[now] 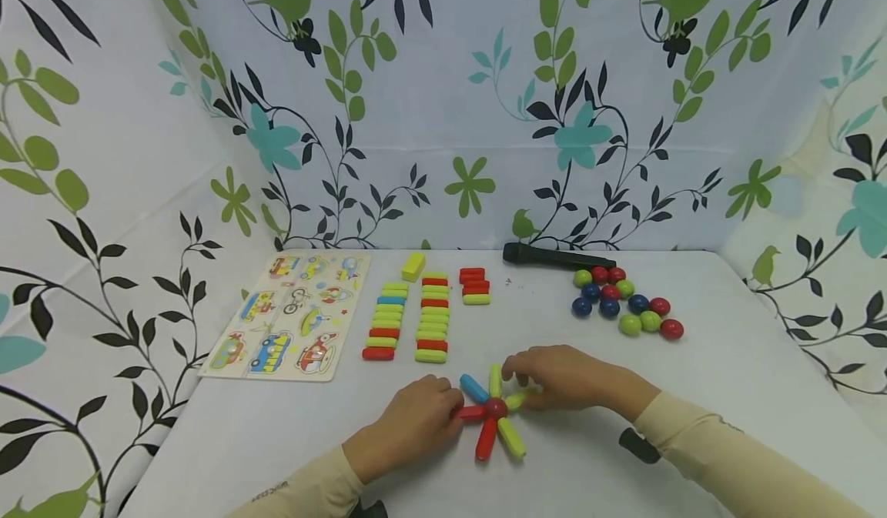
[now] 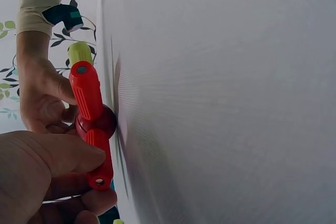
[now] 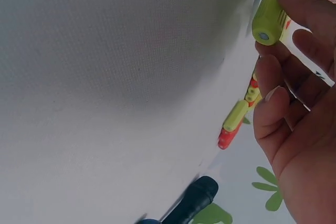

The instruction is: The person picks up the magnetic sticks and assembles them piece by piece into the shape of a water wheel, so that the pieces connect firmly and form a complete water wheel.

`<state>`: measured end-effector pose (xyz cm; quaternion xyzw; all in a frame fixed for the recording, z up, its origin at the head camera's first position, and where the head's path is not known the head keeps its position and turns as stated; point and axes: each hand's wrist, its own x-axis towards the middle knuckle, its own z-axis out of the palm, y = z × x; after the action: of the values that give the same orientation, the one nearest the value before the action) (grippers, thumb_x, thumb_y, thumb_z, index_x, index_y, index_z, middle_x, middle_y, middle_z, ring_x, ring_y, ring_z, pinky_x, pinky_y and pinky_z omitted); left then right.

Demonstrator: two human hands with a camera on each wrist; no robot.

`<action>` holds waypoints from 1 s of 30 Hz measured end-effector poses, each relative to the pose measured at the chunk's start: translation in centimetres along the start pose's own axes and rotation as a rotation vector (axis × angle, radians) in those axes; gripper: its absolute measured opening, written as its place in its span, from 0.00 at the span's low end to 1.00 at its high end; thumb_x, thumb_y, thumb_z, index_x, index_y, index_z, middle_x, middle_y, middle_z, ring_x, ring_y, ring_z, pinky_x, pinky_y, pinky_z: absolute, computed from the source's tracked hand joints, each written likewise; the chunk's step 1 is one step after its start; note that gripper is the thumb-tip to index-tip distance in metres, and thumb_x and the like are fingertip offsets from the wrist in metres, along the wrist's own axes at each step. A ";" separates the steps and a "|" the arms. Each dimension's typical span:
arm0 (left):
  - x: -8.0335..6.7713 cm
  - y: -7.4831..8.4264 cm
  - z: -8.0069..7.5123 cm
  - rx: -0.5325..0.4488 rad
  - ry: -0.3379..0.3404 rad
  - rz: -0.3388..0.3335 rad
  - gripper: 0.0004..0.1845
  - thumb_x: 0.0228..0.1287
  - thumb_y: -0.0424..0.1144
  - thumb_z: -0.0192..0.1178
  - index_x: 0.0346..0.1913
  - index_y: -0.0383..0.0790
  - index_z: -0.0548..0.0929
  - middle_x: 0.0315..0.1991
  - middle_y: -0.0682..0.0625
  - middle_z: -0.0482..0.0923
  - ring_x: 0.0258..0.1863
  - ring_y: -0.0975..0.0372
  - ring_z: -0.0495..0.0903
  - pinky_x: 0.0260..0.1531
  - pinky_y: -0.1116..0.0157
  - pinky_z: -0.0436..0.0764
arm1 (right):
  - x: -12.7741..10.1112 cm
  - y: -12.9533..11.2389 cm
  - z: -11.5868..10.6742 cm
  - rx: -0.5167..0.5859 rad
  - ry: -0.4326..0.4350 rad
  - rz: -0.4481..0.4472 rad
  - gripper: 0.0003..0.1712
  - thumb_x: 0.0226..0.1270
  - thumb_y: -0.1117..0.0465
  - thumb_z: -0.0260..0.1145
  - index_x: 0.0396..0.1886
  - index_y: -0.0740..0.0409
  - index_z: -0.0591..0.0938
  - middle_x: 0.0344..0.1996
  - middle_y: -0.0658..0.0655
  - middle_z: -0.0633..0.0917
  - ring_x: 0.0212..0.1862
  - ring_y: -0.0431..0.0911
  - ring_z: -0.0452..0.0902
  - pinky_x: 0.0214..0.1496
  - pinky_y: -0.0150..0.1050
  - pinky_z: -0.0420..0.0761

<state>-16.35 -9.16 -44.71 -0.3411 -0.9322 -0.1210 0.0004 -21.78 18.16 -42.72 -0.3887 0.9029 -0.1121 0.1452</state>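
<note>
Pinching the short red plastic rod (image 2: 97,156) in our left hand (image 1: 409,426) and the yellow-green rod (image 3: 269,14) in our right hand (image 1: 564,379), we should steady the dark red hub ball (image 1: 495,408) on the white table (image 1: 693,395) and seat each spoke squarely.

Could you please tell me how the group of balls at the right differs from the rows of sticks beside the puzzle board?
The balls are round, while the sticks are short bars with rounded ends. The balls lie in a loose cluster; the sticks are lined up in neat columns. The balls include dark blue ones, whereas the sticks are mostly yellow-green and red, with one light blue. Both groups lie untouched on the white table, away from both hands.
</note>
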 end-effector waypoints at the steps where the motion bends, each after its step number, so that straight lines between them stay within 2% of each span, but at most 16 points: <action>1: 0.0 0.0 0.0 0.004 0.003 0.000 0.09 0.61 0.44 0.73 0.40 0.45 0.88 0.27 0.59 0.78 0.27 0.70 0.69 0.30 0.75 0.74 | 0.0 0.0 0.0 0.007 -0.004 0.003 0.25 0.63 0.51 0.76 0.60 0.37 0.80 0.39 0.38 0.82 0.39 0.34 0.75 0.44 0.35 0.80; 4: 0.0 -0.1 0.0 0.007 0.010 0.006 0.09 0.61 0.44 0.73 0.41 0.46 0.88 0.28 0.59 0.79 0.27 0.69 0.70 0.31 0.75 0.75 | 0.0 -0.3 -0.1 0.023 -0.021 0.013 0.31 0.63 0.52 0.75 0.66 0.35 0.78 0.39 0.38 0.82 0.40 0.35 0.75 0.45 0.36 0.80; 14: 0.2 -0.2 0.0 0.019 0.007 0.020 0.10 0.61 0.44 0.73 0.42 0.46 0.88 0.30 0.58 0.81 0.29 0.69 0.71 0.32 0.75 0.75 | -0.1 -0.8 0.0 0.018 -0.037 0.010 0.40 0.63 0.52 0.76 0.73 0.31 0.72 0.37 0.36 0.81 0.39 0.34 0.75 0.45 0.35 0.80; 20: 0.3 -0.2 0.0 0.027 0.009 0.023 0.10 0.61 0.45 0.73 0.42 0.46 0.88 0.30 0.57 0.81 0.29 0.69 0.71 0.32 0.75 0.76 | -0.2 -0.8 -0.1 0.016 -0.035 -0.002 0.41 0.63 0.53 0.76 0.74 0.30 0.71 0.37 0.37 0.82 0.39 0.34 0.75 0.45 0.35 0.81; 23: 0.3 -0.2 0.2 0.024 0.008 0.022 0.10 0.61 0.44 0.73 0.42 0.46 0.88 0.29 0.58 0.80 0.29 0.69 0.70 0.32 0.75 0.76 | -0.4 -0.2 -0.2 0.023 -0.026 0.026 0.40 0.63 0.49 0.75 0.74 0.30 0.71 0.39 0.37 0.82 0.41 0.34 0.76 0.46 0.36 0.81; 26: 0.2 -0.3 0.4 0.027 0.012 0.024 0.09 0.61 0.44 0.73 0.41 0.46 0.88 0.29 0.58 0.79 0.28 0.69 0.70 0.31 0.75 0.75 | -1.0 1.3 -1.0 0.008 0.052 0.074 0.34 0.65 0.47 0.73 0.71 0.36 0.75 0.42 0.40 0.84 0.42 0.37 0.78 0.45 0.38 0.81; 30: -0.1 -0.3 0.6 0.042 0.018 0.025 0.08 0.61 0.43 0.73 0.40 0.46 0.88 0.28 0.58 0.78 0.28 0.69 0.70 0.31 0.74 0.75 | -2.1 4.8 -2.8 -0.116 0.278 0.217 0.25 0.68 0.53 0.71 0.63 0.50 0.82 0.46 0.52 0.85 0.43 0.45 0.82 0.41 0.42 0.84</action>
<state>-16.45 -9.29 -45.38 -0.3516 -0.9301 -0.1045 0.0175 -24.60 23.19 -41.21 -0.2776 0.9559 -0.0960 0.0076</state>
